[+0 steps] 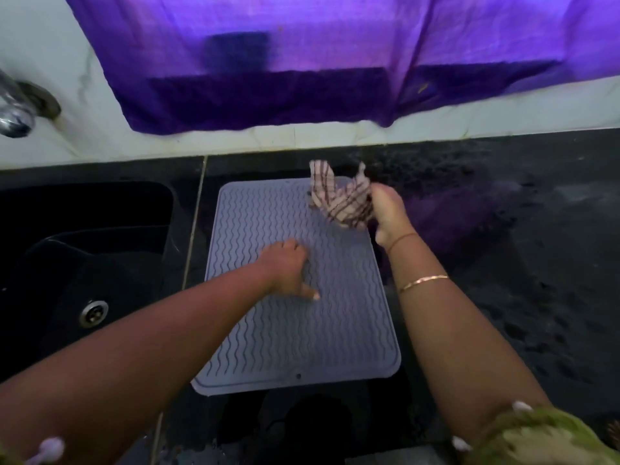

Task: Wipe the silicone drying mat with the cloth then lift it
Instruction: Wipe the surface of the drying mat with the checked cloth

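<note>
A grey silicone drying mat [261, 213] with wavy ridges lies flat on the dark counter, its long side running away from me. My right hand [389, 213] grips a bunched checked cloth [342, 196], white with brown lines, held over the mat's far right corner. The cloth's loose ends stick up. My left hand [288, 266] rests on the middle of the mat, fingers spread and pressing down, thumb pointing toward me.
A black sink [84, 263] with a metal drain [94, 312] lies left of the mat. A chrome tap [16, 109] juts from the pale wall at far left. A purple curtain [335, 62] hangs behind. Dark speckled counter [520, 263] stretches to the right.
</note>
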The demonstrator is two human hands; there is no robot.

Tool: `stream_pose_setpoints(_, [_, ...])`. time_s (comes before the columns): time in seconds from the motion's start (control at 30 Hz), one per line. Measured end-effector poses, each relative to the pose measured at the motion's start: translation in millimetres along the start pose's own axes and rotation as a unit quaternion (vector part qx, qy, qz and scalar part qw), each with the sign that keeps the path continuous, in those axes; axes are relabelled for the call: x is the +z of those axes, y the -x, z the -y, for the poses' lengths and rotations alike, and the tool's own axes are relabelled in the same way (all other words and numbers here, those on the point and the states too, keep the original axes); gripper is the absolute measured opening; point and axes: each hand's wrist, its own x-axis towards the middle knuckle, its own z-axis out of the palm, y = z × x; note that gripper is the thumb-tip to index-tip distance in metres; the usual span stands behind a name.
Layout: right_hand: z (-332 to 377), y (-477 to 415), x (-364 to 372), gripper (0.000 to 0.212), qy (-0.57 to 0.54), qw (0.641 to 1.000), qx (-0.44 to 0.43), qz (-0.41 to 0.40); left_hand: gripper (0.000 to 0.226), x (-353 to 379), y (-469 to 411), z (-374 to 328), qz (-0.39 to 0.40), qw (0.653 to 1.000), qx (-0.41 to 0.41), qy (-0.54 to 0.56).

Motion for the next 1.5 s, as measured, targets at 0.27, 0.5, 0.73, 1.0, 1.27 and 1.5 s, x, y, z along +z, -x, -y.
stream_pose_setpoints(0.27, [-11,-32,13,0.018,0.402,0.868,-0.290,-0.007,0.116,-16,-39,11,0.004,1.000,-0.017,-0.003])
stream_pose_setpoints(0.5, [-28,-56,22,0.050,0.754,0.610,-0.229,0.089,0.131,-30,-59,11,0.067,0.994,-0.024,-0.077])
stream_pose_setpoints(0.73, [-12,-95,42,0.045,0.659,0.746,-0.070,-0.066,0.138,-40,-68,-2,0.119,0.979,-0.061,-0.155])
stream_pose_setpoints(1.0, [10,-116,13,0.035,0.684,0.720,-0.110,-0.029,0.087,-43,-75,-17,0.121,0.962,-0.058,-0.238])
stream_pose_setpoints(1.27, [-21,-57,9,0.073,0.753,0.648,-0.113,0.015,0.081,-40,-81,-19,0.125,0.952,-0.065,-0.273])
stream_pose_setpoints(1.5, [-63,58,-21,0.069,0.783,0.612,-0.101,0.034,0.082,-37,-85,-18,0.126,0.949,-0.067,-0.280])
